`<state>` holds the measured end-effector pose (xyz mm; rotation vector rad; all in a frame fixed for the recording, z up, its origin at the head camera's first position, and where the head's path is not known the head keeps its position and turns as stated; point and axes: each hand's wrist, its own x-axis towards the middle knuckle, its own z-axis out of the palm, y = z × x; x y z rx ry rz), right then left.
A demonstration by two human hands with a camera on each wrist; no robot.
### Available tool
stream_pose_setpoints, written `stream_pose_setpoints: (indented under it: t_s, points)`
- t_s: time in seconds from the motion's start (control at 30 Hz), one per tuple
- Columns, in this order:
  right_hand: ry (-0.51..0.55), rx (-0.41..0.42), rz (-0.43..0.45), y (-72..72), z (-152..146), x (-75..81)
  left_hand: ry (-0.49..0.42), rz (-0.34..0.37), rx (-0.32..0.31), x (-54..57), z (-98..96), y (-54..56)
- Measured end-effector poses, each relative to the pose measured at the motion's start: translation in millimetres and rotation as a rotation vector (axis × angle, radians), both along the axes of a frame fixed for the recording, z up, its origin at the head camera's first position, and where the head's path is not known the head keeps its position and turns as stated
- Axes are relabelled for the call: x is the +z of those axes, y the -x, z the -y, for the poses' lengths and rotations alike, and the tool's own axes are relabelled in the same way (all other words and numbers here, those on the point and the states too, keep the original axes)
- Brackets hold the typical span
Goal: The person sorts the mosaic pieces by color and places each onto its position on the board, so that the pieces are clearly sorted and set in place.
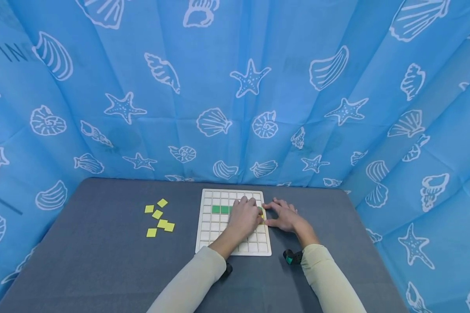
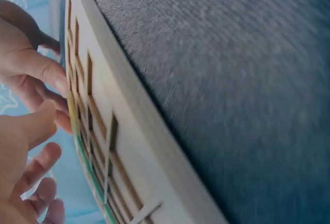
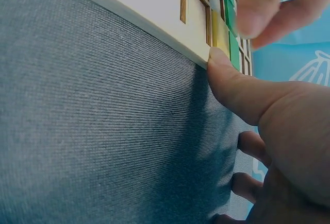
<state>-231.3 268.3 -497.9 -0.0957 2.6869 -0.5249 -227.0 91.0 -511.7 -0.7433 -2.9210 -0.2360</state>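
Grid board [image 1: 205,226] is lying flat at the middle of the scene, with a shell-printed blue curtain [image 1: 209,82] hanging beyond it, probably to close off the background. Under the board, a dark grey counter [image 1: 113,265] is stretching from near to far, giving it a level bed. Two pale sleeves [image 1: 192,280] are coming in from the near side, both ending by the wrists and so leaving the fingers bare for small work.

The left hand [image 1: 243,219] is reaching across the right part of the board and hiding several cells; its fingers are loosely bent, and nothing is showing between them. The right hand [image 1: 283,216] is resting at the board's right edge, thumb and fingers spread rather than grasping; the thumb is touching the rim beside a yellow tile [image 3: 220,31], seemingly to stop the board from sliding or to keep the tile square.

Green tiles [image 1: 220,209] are forming a row across the far half, partly covered by the left hand. The yellow tile is sitting just nearer than that row; whether it is lying fully seated is impossible to tell. Six loose yellow tiles [image 1: 151,232] are lying on the counter left of the board, two overlapping, presumably there for easy reach.
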Motion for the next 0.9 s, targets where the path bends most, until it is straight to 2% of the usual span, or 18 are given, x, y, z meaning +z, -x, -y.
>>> stream_pose_setpoints:
  t_s: [0.17,0.4,0.53,0.73,0.9]
  points:
    - [-0.002,0.006,-0.009,0.0,0.5,0.0,-0.031,-0.03,0.006,10.3,6.7,-5.3]
    - [-0.006,0.004,-0.01,-1.3,2.3,0.8,-0.031,-0.004,-0.03,17.3,20.0,-13.0]
    - [-0.002,0.012,-0.01,-2.5,2.0,-0.5,-0.041,-0.004,-0.031,17.3,31.2,-16.1]
    - [-0.006,0.029,-0.011,-1.2,0.9,0.4,-0.063,0.059,0.027,17.1,49.1,-17.2]
    - [-0.006,0.025,0.0,-0.5,1.6,3.1,-0.1,0.076,0.056,10.1,63.6,-14.9]
